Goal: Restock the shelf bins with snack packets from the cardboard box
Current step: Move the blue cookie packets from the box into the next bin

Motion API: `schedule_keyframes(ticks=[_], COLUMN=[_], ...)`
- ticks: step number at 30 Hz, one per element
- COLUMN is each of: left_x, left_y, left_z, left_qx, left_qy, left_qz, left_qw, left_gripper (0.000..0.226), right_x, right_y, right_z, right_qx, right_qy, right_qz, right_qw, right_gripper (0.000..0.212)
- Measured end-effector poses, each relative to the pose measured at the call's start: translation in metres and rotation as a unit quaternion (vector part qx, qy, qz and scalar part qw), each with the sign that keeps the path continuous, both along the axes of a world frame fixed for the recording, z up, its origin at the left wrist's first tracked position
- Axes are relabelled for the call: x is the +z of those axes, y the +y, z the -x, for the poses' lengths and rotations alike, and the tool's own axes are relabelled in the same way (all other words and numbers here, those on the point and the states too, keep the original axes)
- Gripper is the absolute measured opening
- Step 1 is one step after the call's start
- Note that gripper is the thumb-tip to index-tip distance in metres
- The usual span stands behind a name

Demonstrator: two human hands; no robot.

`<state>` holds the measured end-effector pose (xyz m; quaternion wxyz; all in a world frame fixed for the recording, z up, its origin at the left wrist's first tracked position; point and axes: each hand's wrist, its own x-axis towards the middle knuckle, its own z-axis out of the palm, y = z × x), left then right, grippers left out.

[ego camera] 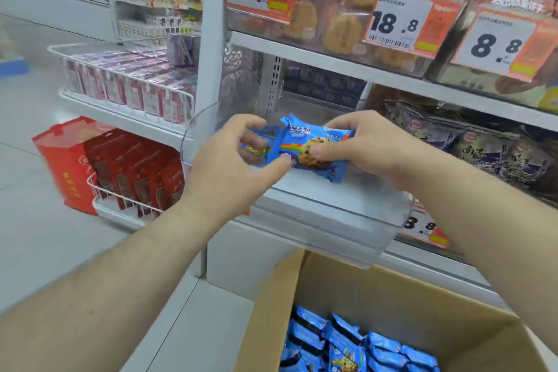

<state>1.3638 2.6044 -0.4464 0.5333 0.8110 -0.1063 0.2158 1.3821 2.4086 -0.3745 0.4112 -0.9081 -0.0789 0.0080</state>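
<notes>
Blue cookie packets are held over a clear plastic shelf bin on the middle shelf. My left hand grips the left end of the packets, fingers curled round them. My right hand pinches the right end, its thumb on the printed cookie. How many packets are held is unclear. Below, an open cardboard box contains several more blue packets.
Dark snack bags fill the bin to the right. Cookie bags and price tags sit on the shelf above. To the left, wire baskets hold pink packs and red packs; a red bag stands on the floor.
</notes>
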Motion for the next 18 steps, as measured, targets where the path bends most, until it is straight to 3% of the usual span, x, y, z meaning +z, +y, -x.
schedule_keyframes(ticks=[1,3,5,6,11,16,18], left_x=[-0.004,-0.010,-0.018,-0.019,-0.023,-0.030,-0.031], left_y=[0.003,0.002,-0.003,-0.005,-0.006,-0.008,-0.009], left_z=[-0.005,-0.011,-0.014,-0.015,-0.019,-0.021,-0.022], left_qx=[0.027,0.038,0.025,0.022,0.008,0.013,0.013], left_qy=[0.000,0.032,0.059,0.067,0.059,0.039,0.038], left_qz=[-0.038,-0.203,-0.346,-0.369,-0.337,-0.308,-0.303], left_qw=[0.999,0.978,0.936,0.927,0.940,0.951,0.952], left_gripper=[0.035,0.022,0.035,0.039,0.041,0.043,0.044], right_x=[-0.004,-0.020,-0.041,-0.051,-0.083,-0.100,-0.102], right_y=[0.002,0.010,0.022,0.029,0.064,0.083,0.088], right_z=[-0.018,-0.053,-0.082,-0.094,-0.129,-0.143,-0.145], right_qx=[-0.034,-0.074,-0.069,-0.056,0.009,-0.014,-0.042], right_qy=[-0.013,-0.015,0.008,0.019,0.032,0.004,-0.014], right_qz=[0.014,0.071,0.145,0.168,0.204,0.221,0.216], right_qw=[0.999,0.995,0.987,0.984,0.978,0.975,0.975], right_gripper=[0.029,0.033,0.031,0.031,0.054,0.046,0.055])
